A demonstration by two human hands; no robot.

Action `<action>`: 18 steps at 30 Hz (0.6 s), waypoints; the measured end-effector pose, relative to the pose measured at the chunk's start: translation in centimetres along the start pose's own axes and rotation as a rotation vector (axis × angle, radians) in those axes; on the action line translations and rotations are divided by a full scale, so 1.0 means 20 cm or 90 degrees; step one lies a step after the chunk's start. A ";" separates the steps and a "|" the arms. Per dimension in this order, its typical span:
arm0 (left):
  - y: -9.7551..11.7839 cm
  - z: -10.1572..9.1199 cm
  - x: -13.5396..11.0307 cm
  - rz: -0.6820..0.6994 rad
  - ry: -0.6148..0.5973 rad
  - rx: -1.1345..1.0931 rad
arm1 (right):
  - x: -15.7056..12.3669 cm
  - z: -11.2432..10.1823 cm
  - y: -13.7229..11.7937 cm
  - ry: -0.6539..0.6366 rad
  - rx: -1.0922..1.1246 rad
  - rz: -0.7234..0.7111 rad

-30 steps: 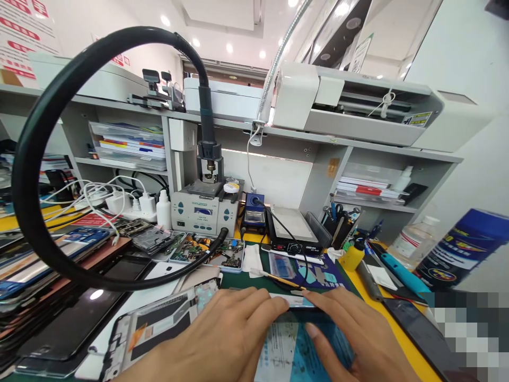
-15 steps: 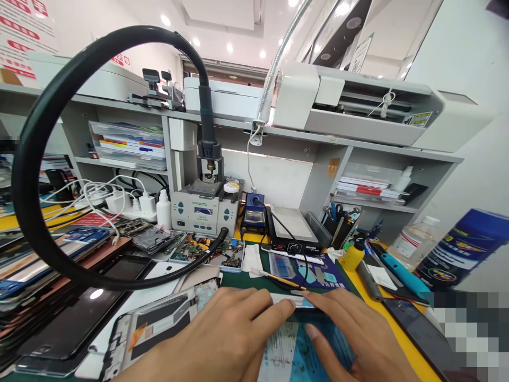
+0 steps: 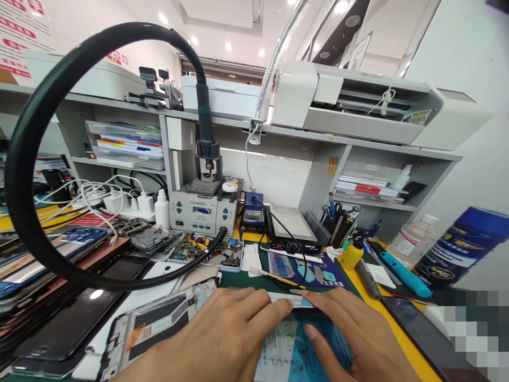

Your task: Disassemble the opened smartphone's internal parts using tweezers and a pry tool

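Scraps of green circuit board (image 3: 190, 249) were kept in a clear tray (image 3: 233, 269); nearer, left hand (image 3: 222, 339) and right hand (image 3: 358, 339) were pressed open-fingered on a blue-white sheet (image 3: 290, 345).

Two hands are showing: one left hand (image 3: 222, 339), one right hand (image 3: 358, 339). One blue sheet (image 3: 290, 350) is lying under them. One phone frame (image 3: 159, 323) is showing. One black hose (image 3: 24, 132) is looping. Three bottles are standing: one white bottle (image 3: 162, 208), one yellow bottle (image 3: 352, 254), one clear bottle (image 3: 409, 241). One blue can (image 3: 461, 249) is standing. One grey station (image 3: 201, 212), one small blue station (image 3: 254, 212) and one hot plate (image 3: 294, 228) are sitting. One brush (image 3: 278, 278) and one blue-handled tool (image 3: 401, 273) are lying.
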State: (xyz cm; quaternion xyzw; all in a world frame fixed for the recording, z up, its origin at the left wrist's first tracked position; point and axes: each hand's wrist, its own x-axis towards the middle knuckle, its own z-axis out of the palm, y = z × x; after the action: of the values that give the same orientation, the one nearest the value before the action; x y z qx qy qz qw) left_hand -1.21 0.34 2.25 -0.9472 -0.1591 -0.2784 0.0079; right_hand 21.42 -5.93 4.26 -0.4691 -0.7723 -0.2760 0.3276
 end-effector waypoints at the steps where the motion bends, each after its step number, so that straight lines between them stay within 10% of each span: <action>1: 0.00 0.00 0.00 0.001 -0.003 -0.001 | 0.01 0.00 0.00 -0.001 0.002 -0.001; 18: 0.02 -0.06 -0.07 0.111 -0.022 0.068 | -0.15 -0.03 0.12 -0.108 0.226 -0.119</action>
State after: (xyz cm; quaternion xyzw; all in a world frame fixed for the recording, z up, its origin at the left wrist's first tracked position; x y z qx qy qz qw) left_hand -2.79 -0.64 2.62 -0.9603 -0.0908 -0.2513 0.0800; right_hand 24.84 -6.96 2.59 -0.3520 -0.8738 -0.1246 0.3115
